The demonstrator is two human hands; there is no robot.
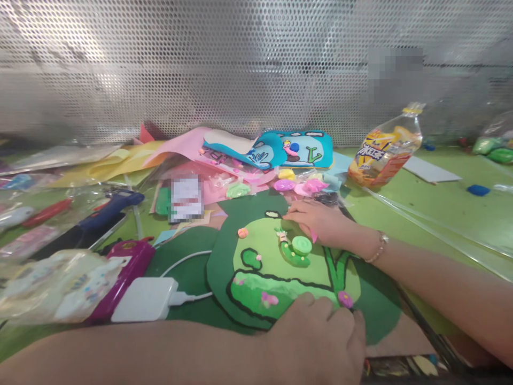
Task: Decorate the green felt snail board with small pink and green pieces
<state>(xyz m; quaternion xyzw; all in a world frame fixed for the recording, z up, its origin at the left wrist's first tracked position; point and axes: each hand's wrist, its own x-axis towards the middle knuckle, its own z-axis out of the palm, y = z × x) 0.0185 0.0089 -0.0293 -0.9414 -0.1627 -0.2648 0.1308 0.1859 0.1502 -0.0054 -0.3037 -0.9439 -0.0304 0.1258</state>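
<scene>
A green clay picture [276, 251] lies on dark green paper, with a snail [294, 251] in its middle, black outlines and small flowers. My right hand [320, 219], with a bracelet at the wrist, rests on its upper right part. Its fingers are drawn together, the index fingertip at the black outline of the top edge; what they pinch, if anything, is too small to tell. At the lower edge, beside a purple flower [345, 299], my left hand [316, 337] is closed, knuckles up, fingertips hidden. A bit of pink shows under my right hand.
A tilted plastic bottle [385, 147] stands at the back right. Behind the picture lie a blue clay picture [308, 149] and bagged clay [284, 184]. On the left are a white charger [144, 299] with a cable, a magenta case [124, 272] and a blue glue gun [108, 211].
</scene>
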